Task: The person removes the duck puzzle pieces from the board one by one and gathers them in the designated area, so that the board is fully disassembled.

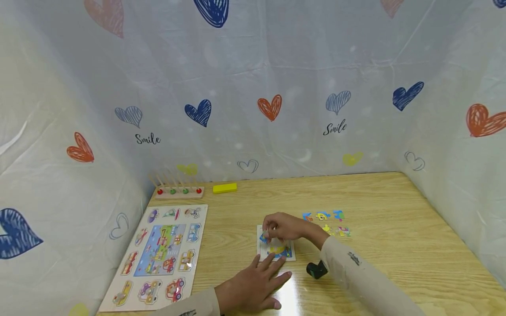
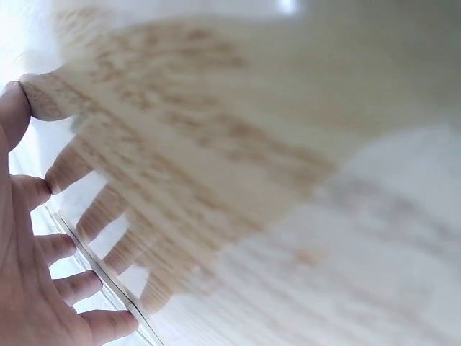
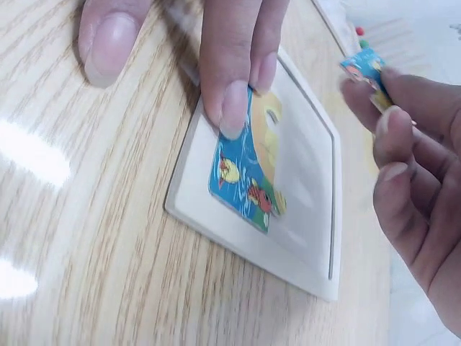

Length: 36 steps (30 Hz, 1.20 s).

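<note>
A small white puzzle tray (image 3: 306,194) lies on the table in front of me, with joined blue and yellow jigsaw pieces (image 3: 241,184) along its near side. My left hand (image 1: 257,283) has its fingers spread, and the fingertips press on those pieces and the tray's near edge. Above the tray's far left part, my right hand (image 1: 286,226) pinches a blue jigsaw piece (image 3: 371,68) between thumb and fingers. In the right wrist view that piece is tilted and apart from the tray. The left wrist view shows the left fingers touching the tray's edge.
Several loose jigsaw pieces (image 1: 322,215) lie beyond the right forearm. A dark green object (image 1: 315,270) is beside the right sleeve, partly hidden. At left lies a large picture puzzle board (image 1: 132,285). Behind it stand a wooden peg rack (image 1: 179,194) and a yellow block (image 1: 225,188).
</note>
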Motion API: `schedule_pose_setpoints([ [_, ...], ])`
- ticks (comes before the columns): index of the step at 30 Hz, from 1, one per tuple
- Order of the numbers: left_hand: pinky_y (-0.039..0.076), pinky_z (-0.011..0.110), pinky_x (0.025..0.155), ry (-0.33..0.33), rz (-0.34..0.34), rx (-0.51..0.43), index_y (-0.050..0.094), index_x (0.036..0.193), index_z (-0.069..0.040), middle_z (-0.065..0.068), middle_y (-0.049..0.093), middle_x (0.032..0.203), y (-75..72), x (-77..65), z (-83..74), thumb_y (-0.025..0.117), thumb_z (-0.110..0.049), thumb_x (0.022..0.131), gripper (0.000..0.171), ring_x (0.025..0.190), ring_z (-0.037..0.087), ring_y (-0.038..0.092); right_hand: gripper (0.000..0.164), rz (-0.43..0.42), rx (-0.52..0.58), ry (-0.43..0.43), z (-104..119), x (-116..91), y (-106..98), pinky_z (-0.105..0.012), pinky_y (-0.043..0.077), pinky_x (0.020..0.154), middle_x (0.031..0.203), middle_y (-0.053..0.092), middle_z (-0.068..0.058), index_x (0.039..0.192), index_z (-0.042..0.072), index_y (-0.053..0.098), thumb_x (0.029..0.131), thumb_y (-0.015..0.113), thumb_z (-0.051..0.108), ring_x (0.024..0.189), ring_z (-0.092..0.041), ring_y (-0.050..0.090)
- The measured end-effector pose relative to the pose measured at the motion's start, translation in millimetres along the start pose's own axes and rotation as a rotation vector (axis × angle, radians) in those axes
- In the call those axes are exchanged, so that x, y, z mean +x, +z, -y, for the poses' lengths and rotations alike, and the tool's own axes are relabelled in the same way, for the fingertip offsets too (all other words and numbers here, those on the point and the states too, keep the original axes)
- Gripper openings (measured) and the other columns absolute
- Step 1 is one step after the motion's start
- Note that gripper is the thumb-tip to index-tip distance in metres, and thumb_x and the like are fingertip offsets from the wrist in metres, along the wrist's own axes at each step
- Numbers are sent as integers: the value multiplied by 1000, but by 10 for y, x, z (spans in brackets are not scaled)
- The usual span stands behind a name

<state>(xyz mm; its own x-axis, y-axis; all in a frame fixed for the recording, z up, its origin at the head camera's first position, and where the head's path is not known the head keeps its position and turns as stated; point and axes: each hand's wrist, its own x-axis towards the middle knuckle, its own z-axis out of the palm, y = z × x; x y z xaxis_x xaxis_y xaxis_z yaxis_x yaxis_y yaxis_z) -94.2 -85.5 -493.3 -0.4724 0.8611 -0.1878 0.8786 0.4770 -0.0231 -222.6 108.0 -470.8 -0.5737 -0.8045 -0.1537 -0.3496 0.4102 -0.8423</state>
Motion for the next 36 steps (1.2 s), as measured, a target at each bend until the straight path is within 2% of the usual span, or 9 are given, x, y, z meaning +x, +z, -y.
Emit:
schedule_pose_setpoints([
  [4,44,55,107,-3,13,-9,25,161,-26,10,22,167,-4,1,-2,22,-62,104,68,150,35,31,13,-52,-17,14,-18,-61,-34,-24,48,54,91,69,-8,111,7,65,104,55,13,54,-8,51],
  [9,43,57,107,-5,13,-25,25,161,-25,10,22,167,4,4,-2,22,-62,104,68,150,36,31,21,-61,-31,-5,-68,-160,-78,-23,47,54,93,65,-9,118,2,67,103,56,11,54,-10,50],
  [17,44,55,107,-14,3,39,25,161,-26,10,23,167,40,13,-13,19,-64,103,70,150,35,32,24,-112,-97,0,-210,-356,-147,-26,50,74,101,68,0,122,5,70,102,58,15,84,-9,58],
  [22,44,55,107,-19,3,59,26,161,-26,10,23,167,30,6,-24,19,-65,103,70,149,35,32,22,-156,-53,5,-287,-514,-178,-28,51,69,91,67,-4,117,2,66,101,61,15,74,-21,62],
  [26,44,55,107,-14,-5,57,26,161,-25,11,24,166,10,-8,-25,20,-64,103,69,149,35,33,19,-184,-12,4,-347,-651,-192,-28,52,74,86,67,-6,114,2,64,100,63,14,76,-30,66],
  [32,45,55,106,-12,-27,58,29,160,-25,12,27,165,-11,-24,-31,22,-63,103,69,148,36,36,24,-235,-64,3,-386,-877,-195,-27,52,79,105,70,-8,120,2,68,101,61,16,88,-15,62],
  [36,46,55,105,-7,-51,76,30,159,-24,12,29,164,1,-22,-34,23,-63,103,69,147,36,37,25,-260,-86,19,-449,-983,-160,-26,53,74,99,67,-4,119,2,67,100,63,17,84,-10,60],
])
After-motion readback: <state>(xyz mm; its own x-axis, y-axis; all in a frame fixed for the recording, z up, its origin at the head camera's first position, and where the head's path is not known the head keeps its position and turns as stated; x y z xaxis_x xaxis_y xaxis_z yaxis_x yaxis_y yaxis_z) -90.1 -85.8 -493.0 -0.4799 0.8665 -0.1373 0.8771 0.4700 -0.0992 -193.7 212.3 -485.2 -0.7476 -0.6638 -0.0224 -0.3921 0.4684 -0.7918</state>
